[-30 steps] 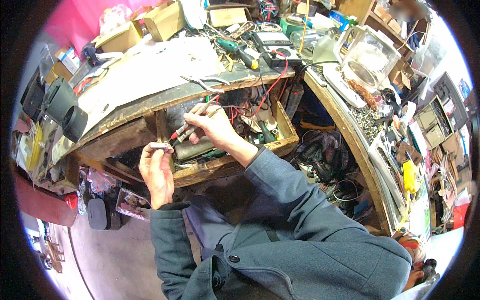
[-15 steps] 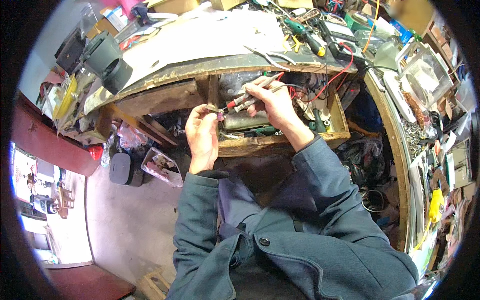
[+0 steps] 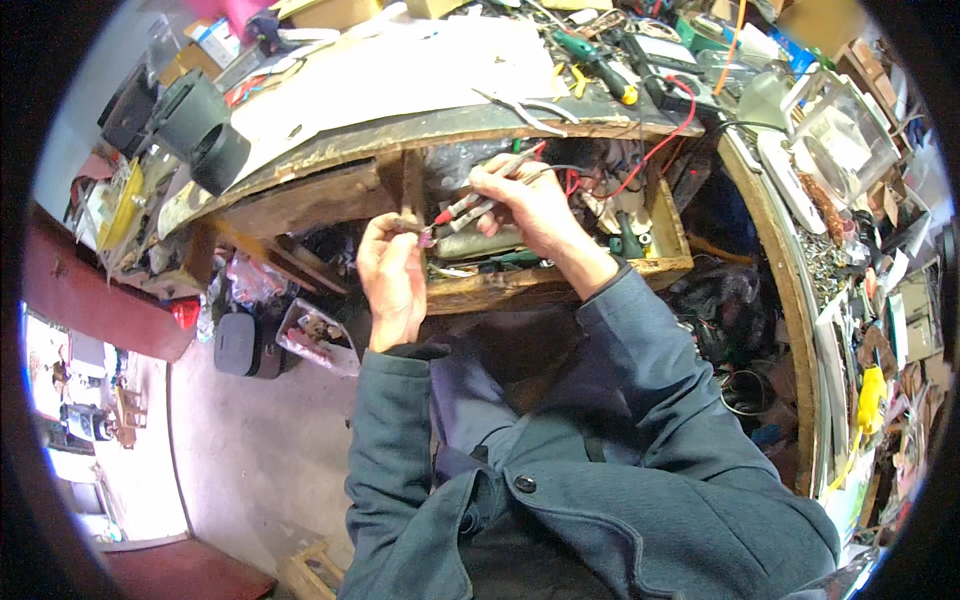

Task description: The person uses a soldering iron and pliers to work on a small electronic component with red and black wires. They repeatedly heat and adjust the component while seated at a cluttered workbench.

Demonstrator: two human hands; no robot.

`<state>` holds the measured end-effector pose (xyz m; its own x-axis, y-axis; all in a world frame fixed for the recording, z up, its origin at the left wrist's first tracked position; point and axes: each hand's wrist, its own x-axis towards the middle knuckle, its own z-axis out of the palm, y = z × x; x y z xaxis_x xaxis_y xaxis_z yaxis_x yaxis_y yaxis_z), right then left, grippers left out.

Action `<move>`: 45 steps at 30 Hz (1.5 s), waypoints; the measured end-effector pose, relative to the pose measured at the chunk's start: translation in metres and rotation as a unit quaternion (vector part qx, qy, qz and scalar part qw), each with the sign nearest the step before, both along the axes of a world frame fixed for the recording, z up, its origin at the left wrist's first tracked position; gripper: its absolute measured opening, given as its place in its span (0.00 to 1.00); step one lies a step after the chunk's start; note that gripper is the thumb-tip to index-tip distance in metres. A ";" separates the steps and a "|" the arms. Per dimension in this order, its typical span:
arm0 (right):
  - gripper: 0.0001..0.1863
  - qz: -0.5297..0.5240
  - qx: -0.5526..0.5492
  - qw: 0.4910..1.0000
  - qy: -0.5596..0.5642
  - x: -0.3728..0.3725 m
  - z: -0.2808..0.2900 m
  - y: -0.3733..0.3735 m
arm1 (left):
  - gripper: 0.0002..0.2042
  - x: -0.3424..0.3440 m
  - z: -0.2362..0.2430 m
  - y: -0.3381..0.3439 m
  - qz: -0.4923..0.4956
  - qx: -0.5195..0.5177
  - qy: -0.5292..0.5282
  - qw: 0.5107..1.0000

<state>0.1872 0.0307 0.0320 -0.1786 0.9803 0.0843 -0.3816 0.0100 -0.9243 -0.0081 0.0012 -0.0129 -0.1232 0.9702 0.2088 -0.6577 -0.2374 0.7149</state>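
Red-and-grey test probes (image 3: 447, 214), held in the right hand (image 3: 530, 205), slant lengthwise down-left, tips toward a small part (image 3: 425, 240), possibly electronic, pinched by the left hand (image 3: 395, 272).

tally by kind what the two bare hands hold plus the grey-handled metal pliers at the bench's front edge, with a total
Slim grey pen-shaped test probes, in the right hand: 2
Small part, too small to identify, in the left hand: 1
Grey-handled metal pliers: 1
Total: 4
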 end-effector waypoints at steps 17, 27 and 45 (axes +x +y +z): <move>0.08 0.037 -0.008 0.999 0.019 0.002 -0.001 0.000 | 0.10 -0.002 0.000 -0.002 0.005 -0.005 0.011 1.000; 0.09 0.037 -0.010 0.999 0.033 0.002 -0.002 0.000 | 0.10 -0.008 -0.006 0.001 -0.005 0.014 0.016 1.000; 0.09 0.036 -0.010 0.999 0.026 0.002 0.000 -0.001 | 0.09 -0.005 -0.004 -0.002 -0.004 0.024 0.002 1.000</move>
<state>0.1896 0.0293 0.0323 -0.2447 0.9666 0.0757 -0.4286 -0.0378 -0.9027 -0.0133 -0.0004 -0.0165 -0.1140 0.9602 0.2549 -0.6564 -0.2654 0.7062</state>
